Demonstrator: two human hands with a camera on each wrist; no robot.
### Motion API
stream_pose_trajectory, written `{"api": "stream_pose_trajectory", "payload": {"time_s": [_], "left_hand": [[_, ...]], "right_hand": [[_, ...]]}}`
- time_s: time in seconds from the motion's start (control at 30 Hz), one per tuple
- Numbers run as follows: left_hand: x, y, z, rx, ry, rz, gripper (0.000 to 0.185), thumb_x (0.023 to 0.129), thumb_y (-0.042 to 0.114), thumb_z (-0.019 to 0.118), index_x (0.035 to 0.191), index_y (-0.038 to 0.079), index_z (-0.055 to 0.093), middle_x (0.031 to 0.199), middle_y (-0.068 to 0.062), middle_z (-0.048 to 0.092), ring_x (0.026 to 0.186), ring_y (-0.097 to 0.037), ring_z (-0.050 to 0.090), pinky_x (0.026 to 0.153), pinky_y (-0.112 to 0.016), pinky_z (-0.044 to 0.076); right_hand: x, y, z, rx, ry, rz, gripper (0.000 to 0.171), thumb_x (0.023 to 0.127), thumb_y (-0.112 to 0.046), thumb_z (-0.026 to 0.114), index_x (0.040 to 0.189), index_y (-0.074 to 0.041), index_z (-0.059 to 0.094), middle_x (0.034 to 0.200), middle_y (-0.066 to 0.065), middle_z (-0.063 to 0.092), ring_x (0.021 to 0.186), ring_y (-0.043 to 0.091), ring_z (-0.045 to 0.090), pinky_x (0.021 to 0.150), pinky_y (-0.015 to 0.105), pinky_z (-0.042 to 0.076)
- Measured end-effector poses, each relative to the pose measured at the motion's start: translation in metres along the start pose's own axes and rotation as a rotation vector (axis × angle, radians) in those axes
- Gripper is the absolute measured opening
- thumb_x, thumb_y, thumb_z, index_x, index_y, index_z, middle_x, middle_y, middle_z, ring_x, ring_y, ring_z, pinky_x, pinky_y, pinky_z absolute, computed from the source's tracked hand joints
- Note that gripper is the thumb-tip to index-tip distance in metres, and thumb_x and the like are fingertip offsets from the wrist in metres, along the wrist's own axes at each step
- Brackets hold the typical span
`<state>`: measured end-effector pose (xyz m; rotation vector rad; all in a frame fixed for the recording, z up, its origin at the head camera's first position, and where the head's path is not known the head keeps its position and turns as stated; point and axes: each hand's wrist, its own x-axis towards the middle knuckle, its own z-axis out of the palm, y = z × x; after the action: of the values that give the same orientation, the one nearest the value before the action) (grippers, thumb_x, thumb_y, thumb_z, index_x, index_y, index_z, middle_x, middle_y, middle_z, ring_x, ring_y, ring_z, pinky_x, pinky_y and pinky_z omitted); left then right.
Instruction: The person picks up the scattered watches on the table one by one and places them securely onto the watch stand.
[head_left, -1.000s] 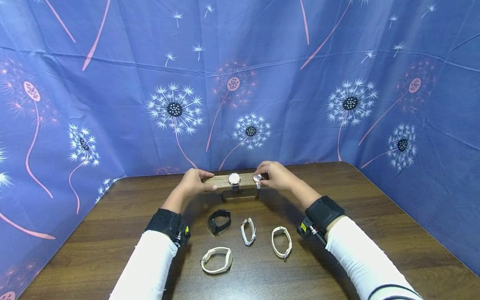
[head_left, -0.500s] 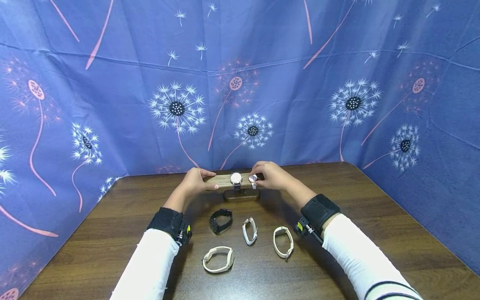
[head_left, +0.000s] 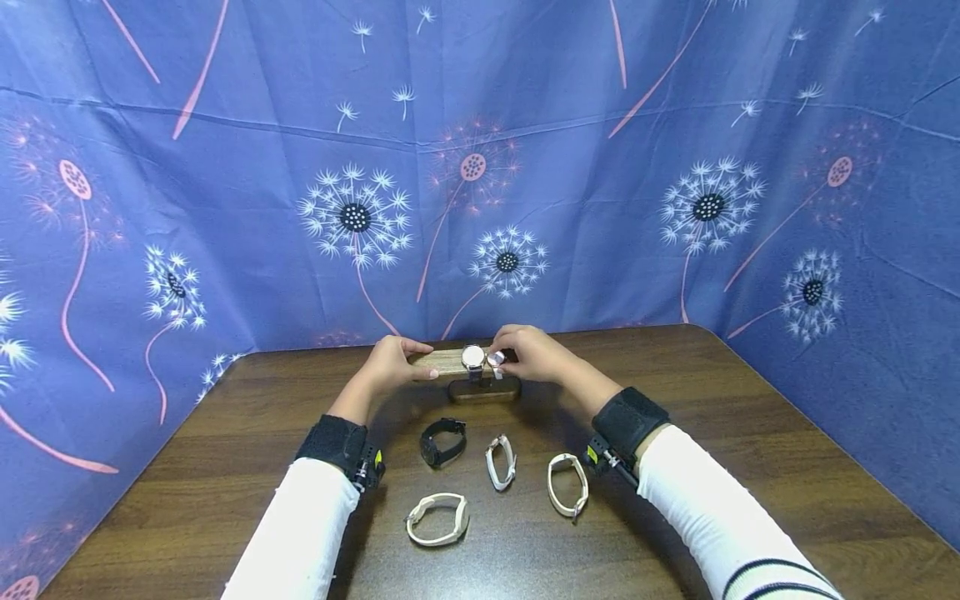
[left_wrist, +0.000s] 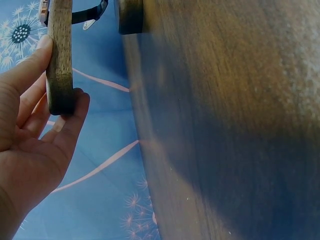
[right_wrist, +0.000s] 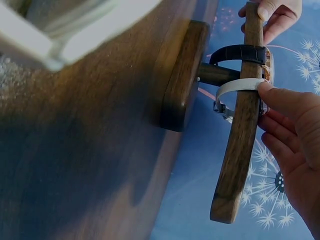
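Observation:
A wooden watch stand (head_left: 442,362) stands at the back of the table, its crossbar raised on a short post above a dark base (right_wrist: 182,82). My left hand (head_left: 386,365) grips the bar's left end between thumb and fingers. Around the bar's middle sits a watch with a dark strap (head_left: 473,357). Just right of it, a watch with a white strap (right_wrist: 234,88) loops round the bar, and my right hand (head_left: 531,353) pinches it at its case. In the right wrist view the two straps lie close together, and the bar's right end extends bare past my fingers.
Nearer on the brown table (head_left: 262,417) lie a black watch (head_left: 428,452), a slim white watch (head_left: 512,468) and two cream watches, one at front left (head_left: 461,522) and one at right (head_left: 553,493). A blue dandelion-print cloth (head_left: 570,267) hangs behind.
My right hand has slid the white-strapped watch left along the bar, up close to the dark-strapped one. The left hand keeps its grip on the bar's end.

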<state>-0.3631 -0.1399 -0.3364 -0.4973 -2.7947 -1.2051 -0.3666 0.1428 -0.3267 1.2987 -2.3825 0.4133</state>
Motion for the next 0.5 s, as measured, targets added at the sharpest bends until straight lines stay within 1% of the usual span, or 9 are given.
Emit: {"api": "stream_pose_trajectory", "payload": {"time_s": [0.17,0.5], "left_hand": [[0.0005,-0.0002,-0.0004,0.030,0.008,0.018,0.046,0.076,0.018,0.085,0.117,0.003,0.070,0.105,-0.014,0.072,0.093,-0.019,0.065,0.087,-0.037,0.054],[0.0011,-0.0010,0.0004,0.011,0.005,0.008,0.046,0.076,0.017,0.085,0.117,0.001,0.070,0.108,-0.016,0.070,0.095,-0.021,0.065,0.087,-0.038,0.054]], "right_hand": [[0.0004,-0.0007,0.0013,-0.002,-0.008,0.023,0.023,0.079,-0.002,0.078,0.101,-0.002,0.073,0.104,0.010,0.066,0.098,0.026,0.064,0.088,0.040,0.052],[-0.0010,-0.0024,-0.0001,-0.018,-0.010,0.028,0.024,0.078,-0.003,0.079,0.100,-0.002,0.072,0.103,0.009,0.066,0.096,0.025,0.064,0.087,0.040,0.053]]}}
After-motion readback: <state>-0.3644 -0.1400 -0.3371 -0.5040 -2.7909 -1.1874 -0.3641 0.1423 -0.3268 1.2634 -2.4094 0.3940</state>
